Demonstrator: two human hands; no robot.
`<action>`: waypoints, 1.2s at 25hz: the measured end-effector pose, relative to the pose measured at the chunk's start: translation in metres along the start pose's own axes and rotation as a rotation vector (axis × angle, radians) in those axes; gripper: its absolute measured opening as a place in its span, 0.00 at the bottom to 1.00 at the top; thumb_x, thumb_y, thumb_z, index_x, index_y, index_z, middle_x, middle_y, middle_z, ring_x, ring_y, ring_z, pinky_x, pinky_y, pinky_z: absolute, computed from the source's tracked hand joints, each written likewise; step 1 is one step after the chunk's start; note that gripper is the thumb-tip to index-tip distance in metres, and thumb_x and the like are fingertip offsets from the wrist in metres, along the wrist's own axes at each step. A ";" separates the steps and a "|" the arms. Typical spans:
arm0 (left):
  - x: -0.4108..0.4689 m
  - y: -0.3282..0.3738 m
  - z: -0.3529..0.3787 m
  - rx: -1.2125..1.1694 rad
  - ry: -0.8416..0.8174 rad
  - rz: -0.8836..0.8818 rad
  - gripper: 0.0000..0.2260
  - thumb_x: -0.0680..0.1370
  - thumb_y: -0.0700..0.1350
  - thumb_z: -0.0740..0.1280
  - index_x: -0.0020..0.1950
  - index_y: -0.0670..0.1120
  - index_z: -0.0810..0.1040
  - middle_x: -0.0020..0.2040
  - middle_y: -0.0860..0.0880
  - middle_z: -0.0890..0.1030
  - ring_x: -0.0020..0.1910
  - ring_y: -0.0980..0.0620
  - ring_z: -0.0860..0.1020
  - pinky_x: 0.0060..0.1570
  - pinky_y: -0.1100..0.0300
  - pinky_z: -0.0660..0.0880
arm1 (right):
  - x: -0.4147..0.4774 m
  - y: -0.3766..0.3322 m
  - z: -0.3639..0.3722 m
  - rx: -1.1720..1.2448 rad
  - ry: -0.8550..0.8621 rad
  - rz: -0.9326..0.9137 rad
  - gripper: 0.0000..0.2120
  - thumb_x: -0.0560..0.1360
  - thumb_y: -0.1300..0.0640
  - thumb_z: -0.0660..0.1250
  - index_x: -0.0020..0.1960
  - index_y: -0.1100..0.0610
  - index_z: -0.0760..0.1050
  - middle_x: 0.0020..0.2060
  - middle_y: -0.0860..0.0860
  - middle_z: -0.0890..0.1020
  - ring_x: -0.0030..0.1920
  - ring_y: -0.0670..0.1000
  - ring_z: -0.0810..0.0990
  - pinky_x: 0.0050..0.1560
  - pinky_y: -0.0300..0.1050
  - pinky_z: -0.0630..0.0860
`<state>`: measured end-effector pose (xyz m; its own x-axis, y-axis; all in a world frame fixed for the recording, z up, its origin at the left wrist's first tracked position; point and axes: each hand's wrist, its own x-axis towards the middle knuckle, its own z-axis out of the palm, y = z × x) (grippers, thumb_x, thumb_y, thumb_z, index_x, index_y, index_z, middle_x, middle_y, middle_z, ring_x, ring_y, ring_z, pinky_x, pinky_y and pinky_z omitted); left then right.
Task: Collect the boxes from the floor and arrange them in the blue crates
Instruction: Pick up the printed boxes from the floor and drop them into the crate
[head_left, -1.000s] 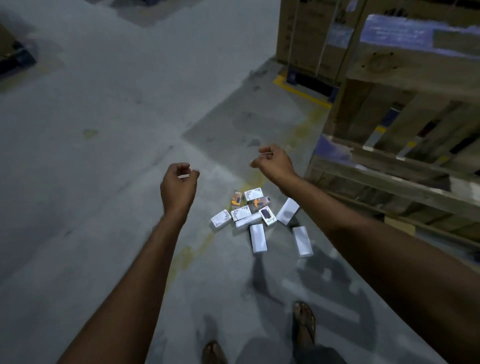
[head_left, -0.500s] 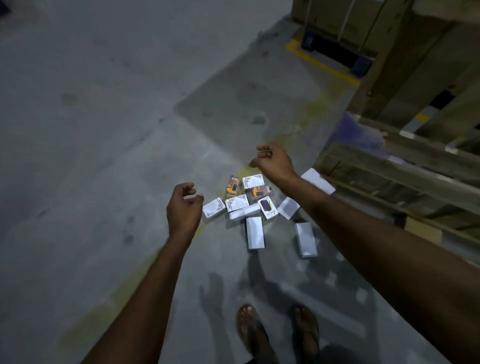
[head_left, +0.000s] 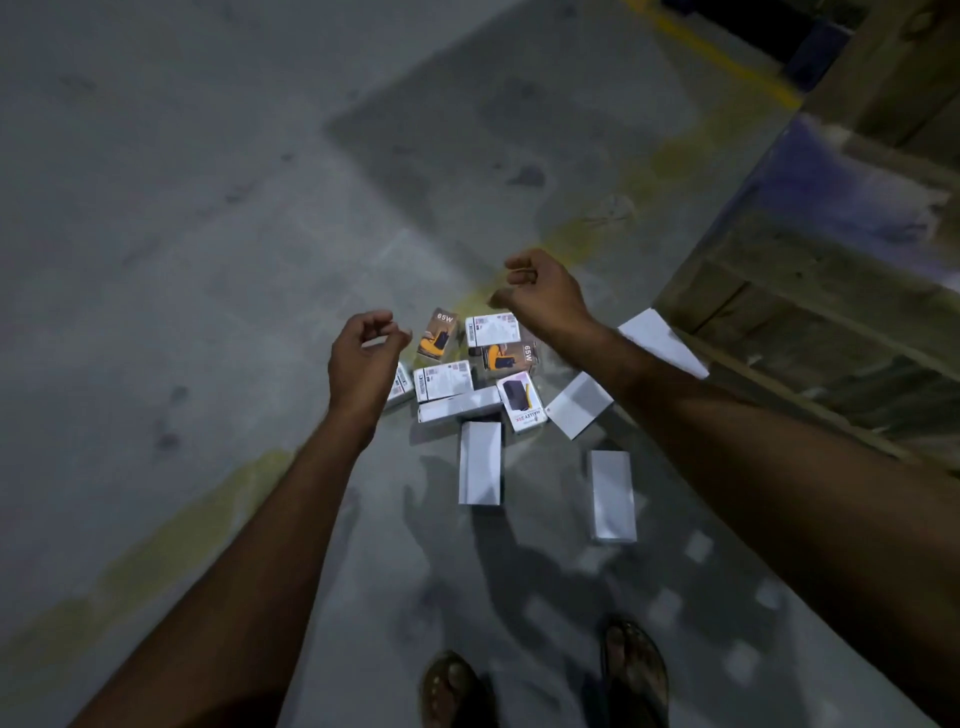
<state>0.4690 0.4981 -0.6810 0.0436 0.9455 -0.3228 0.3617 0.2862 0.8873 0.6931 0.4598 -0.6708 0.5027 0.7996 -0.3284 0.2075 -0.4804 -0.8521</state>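
Note:
Several small boxes lie in a loose heap (head_left: 467, 395) on the grey concrete floor in front of me. Most are white; two are brown with orange print, one (head_left: 438, 334) standing at the heap's far side. A long white box (head_left: 480, 462) and another (head_left: 612, 496) lie nearest my feet. My left hand (head_left: 361, 358) hovers above the heap's left edge, fingers loosely curled, holding nothing. My right hand (head_left: 543, 291) hangs over the far right of the heap, also loosely curled and empty. No blue crate is in view.
A wooden pallet (head_left: 810, 291) with a purple-stained board stands close on the right, one white box (head_left: 662, 340) lying against its base. My sandalled feet (head_left: 545, 675) are just behind the heap. A faded yellow floor line (head_left: 171, 535) runs diagonally past the boxes.
I have stepped closer and tilted my view down, so the heap looks larger. Both hands have lowered toward the boxes and still hold nothing. The boxes have not moved.

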 end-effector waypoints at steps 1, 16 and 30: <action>0.014 -0.017 0.012 0.010 -0.005 0.012 0.13 0.71 0.49 0.74 0.55 0.55 0.81 0.52 0.54 0.85 0.54 0.52 0.84 0.60 0.45 0.80 | 0.016 0.017 0.006 -0.005 0.013 -0.012 0.26 0.65 0.54 0.78 0.62 0.53 0.77 0.53 0.49 0.82 0.54 0.49 0.81 0.58 0.48 0.80; 0.195 -0.217 0.141 0.410 -0.088 0.167 0.25 0.70 0.54 0.73 0.66 0.50 0.80 0.65 0.48 0.80 0.59 0.45 0.80 0.60 0.47 0.79 | 0.197 0.225 0.137 -0.368 -0.109 -0.184 0.33 0.66 0.50 0.79 0.69 0.52 0.72 0.65 0.53 0.78 0.63 0.55 0.77 0.61 0.52 0.77; 0.221 -0.258 0.157 0.522 -0.113 0.185 0.32 0.73 0.42 0.76 0.74 0.46 0.68 0.68 0.42 0.76 0.61 0.40 0.78 0.51 0.55 0.73 | 0.224 0.251 0.174 -0.857 -0.154 -0.279 0.38 0.66 0.44 0.77 0.71 0.54 0.67 0.67 0.57 0.74 0.69 0.62 0.68 0.63 0.56 0.70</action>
<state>0.5319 0.6094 -1.0328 0.2391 0.9420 -0.2357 0.7497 -0.0249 0.6613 0.7119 0.5805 -1.0290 0.2362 0.9366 -0.2589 0.8876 -0.3164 -0.3348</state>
